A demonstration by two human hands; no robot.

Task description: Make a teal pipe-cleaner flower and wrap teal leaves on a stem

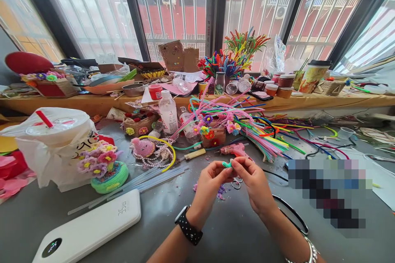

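Note:
Both my hands meet over the grey table (pixel 234 226), pinching one small teal pipe-cleaner piece (pixel 226 164) between their fingertips. My left hand (pixel 210 184) wears a black dotted watch on its wrist and curls its fingers round the left end of the piece. My right hand (pixel 253 185), with a silver bracelet on its wrist, grips the right end. Just behind the hands lies a pink glue gun (pixel 236 149). Purple and pink scraps (pixel 220 192) and small scissors (pixel 237 182) lie under the hands.
A heap of coloured pipe cleaners (pixel 247 125) spreads behind the hands. A white power bank (pixel 89 228) lies front left, clear glue sticks (pixel 135 183) beside it. A bagged drink cup (pixel 54 139), a pipe-cleaner flower pot (pixel 106 168), a bottle (pixel 168 111) and baskets stand on the left.

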